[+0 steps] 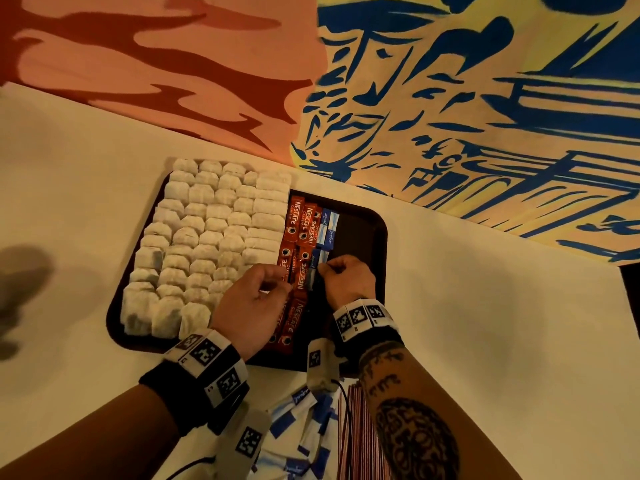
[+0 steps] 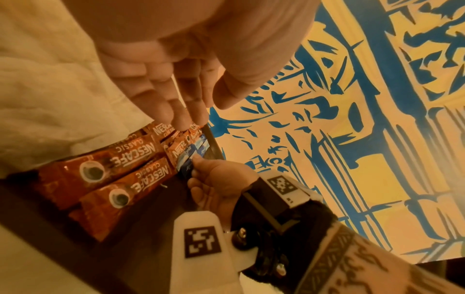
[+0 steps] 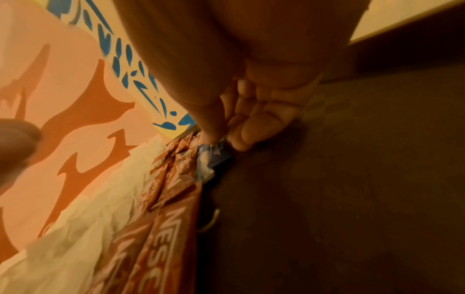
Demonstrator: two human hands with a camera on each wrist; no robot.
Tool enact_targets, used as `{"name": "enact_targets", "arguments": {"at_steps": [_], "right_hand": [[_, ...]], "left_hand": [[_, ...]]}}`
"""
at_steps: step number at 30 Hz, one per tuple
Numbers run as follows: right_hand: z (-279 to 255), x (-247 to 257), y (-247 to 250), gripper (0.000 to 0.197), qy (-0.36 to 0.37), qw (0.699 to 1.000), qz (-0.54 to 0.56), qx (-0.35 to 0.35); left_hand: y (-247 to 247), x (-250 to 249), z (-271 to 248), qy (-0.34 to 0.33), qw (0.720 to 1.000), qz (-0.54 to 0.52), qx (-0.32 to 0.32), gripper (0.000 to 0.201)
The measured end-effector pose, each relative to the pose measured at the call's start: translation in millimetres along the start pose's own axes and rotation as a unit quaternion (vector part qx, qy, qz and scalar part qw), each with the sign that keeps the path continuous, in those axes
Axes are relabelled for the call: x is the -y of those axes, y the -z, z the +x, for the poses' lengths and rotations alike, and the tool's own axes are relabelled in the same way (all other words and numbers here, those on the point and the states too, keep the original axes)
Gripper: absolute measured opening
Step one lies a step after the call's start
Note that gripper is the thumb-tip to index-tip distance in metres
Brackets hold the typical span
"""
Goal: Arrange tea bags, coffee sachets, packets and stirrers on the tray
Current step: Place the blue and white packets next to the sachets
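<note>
Two hands work over the tray [image 1: 377, 233] on the tabletop [image 1: 485, 323] in the head view: right hand [image 1: 348, 280] pinches a blue packet [image 1: 323, 256] beside the coffee sachets [image 1: 301, 220]; tea bags [image 1: 207, 233] fill the left; spare packets [image 1: 304, 427] and stirrers [image 1: 356, 431] lie near. Left wrist view: left hand [image 2: 181, 65] hovers, fingers relaxed, holding nothing. Right wrist view: thumb and fingertips [image 3: 241, 137] nip the packet's far end. Best to butt it against the sachet edge and press flat before letting go
</note>
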State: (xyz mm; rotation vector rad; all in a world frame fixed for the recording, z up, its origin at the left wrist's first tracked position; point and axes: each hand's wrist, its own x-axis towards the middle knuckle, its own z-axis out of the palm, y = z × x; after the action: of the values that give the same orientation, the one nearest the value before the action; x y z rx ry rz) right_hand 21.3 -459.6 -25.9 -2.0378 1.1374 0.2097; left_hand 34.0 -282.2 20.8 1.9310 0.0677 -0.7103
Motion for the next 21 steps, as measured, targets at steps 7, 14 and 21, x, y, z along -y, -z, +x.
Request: {"name": "enact_targets", "arguments": {"at_steps": [7, 14, 21], "right_hand": [[-21.0, -10.8, 16.6, 0.024, 0.023, 0.999, -0.009, -0.027], [-77.0, -60.6, 21.7, 0.023, 0.058, 0.991, -0.105, 0.06], [-103.2, -91.6, 5.8, 0.025, 0.099, 0.991, -0.092, 0.026]], "left_hand": [[16.6, 9.6, -24.3, -0.047, 0.995, 0.049, 0.067, 0.014], [24.8, 67.6, -79.2, -0.029, 0.926, 0.308, 0.216, 0.028], [-8.7, 113.2, -123.4, -0.086, 0.79, 0.53, 0.295, 0.108]]}}
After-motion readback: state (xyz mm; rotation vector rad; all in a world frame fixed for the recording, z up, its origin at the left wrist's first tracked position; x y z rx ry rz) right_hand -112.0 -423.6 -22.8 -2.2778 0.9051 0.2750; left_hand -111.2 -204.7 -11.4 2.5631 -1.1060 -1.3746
